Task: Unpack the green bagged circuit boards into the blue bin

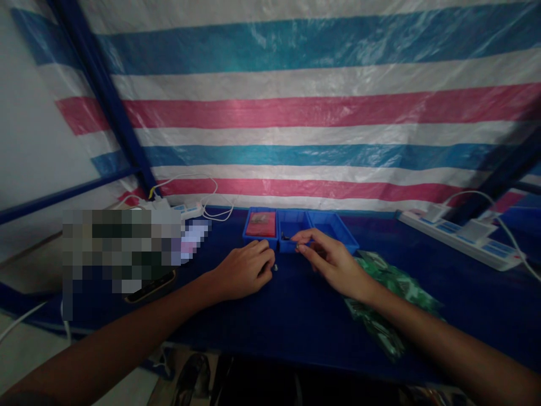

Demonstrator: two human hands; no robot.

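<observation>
At the left edge of the tabletop (pixel 253 327), a blurred patch (pixel 122 245) hides whatever lies there. The left hand (pixel 247 269) rests mid-table with its fingers curled under, and I cannot tell whether they grip anything. A small metal piece (pixel 275 267) lies just beside it. The right hand (pixel 333 262) pinches a tiny part (pixel 298 247), too small to identify, over the front rim of the blue trays (pixel 321 221) by the back edge. Green packets (pixel 393 293) lie partly under that forearm.

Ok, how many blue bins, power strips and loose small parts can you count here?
blue bins: 3
power strips: 2
small parts: 2 (one on the cloth, one pinched by the right hand)
Total: 7
</observation>
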